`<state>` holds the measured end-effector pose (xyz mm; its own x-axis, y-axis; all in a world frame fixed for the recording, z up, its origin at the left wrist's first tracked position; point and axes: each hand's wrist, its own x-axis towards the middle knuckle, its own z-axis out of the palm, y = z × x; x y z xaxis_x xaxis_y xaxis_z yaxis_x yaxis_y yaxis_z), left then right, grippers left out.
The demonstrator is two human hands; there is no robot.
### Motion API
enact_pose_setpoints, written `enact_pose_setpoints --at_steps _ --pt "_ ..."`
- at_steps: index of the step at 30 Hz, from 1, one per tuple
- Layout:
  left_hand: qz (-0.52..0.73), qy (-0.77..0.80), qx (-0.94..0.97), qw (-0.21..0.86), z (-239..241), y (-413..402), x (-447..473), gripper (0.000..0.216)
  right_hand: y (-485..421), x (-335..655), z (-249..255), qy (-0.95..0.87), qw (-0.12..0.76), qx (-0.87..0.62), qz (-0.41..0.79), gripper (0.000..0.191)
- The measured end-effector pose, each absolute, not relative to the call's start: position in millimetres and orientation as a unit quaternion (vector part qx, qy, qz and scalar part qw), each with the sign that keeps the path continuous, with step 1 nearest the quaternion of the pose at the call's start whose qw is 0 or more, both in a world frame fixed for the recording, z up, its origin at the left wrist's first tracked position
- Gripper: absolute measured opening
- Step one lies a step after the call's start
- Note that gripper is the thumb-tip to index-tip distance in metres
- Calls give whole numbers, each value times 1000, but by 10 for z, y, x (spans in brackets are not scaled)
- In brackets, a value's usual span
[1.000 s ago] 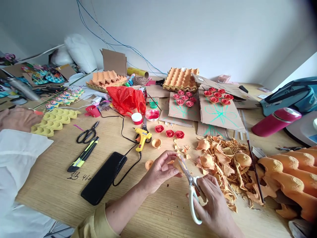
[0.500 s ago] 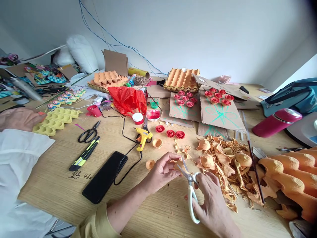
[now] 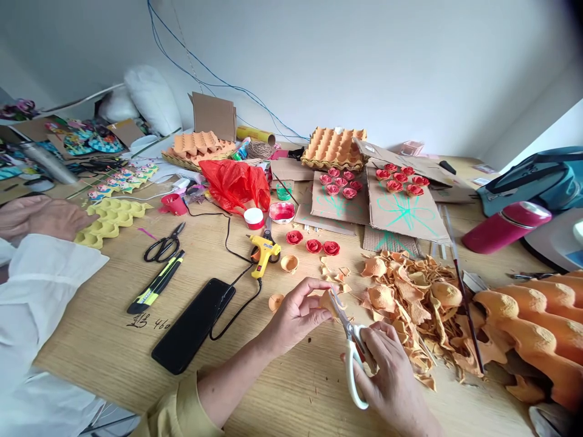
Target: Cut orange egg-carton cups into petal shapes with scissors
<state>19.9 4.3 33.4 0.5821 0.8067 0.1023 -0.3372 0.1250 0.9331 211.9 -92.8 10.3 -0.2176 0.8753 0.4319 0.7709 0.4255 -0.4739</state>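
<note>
My left hand (image 3: 298, 312) pinches a small orange egg-carton piece (image 3: 326, 300) between thumb and fingers. In my right hand (image 3: 387, 367) are white-handled scissors (image 3: 353, 352), their blades nearly together at the edge of that piece. An orange carton cup (image 3: 289, 263) stands beyond my left hand, and a second cup (image 3: 275, 302) lies beside it, partly covered by my fingers. Several red paper-pulp roses (image 3: 314, 245) sit in a row behind them. To the right of the scissors spreads a heap of orange carton scraps (image 3: 414, 291).
A yellow glue gun (image 3: 265, 255), black phone (image 3: 191, 328), utility knife (image 3: 157, 282) and black scissors (image 3: 164, 244) lie to the left. At the far left are a co-worker's hands (image 3: 50, 215) by a yellow carton (image 3: 112, 221). An orange egg tray (image 3: 523, 321) and pink flask (image 3: 507, 227) stand right.
The scissor blades have closed from wider apart, at the carton piece's edge. The co-worker's hands have come together, uncovering more of the yellow carton.
</note>
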Motion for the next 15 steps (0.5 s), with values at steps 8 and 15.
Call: enact_pose_setpoints --at_steps 8,15 --pt "413 225 517 715 398 53 187 34 -926 2135 70 -747 366 -543 114 24" --pt "415 258 509 709 371 49 195 42 -912 2142 78 -760 329 -540 154 15"
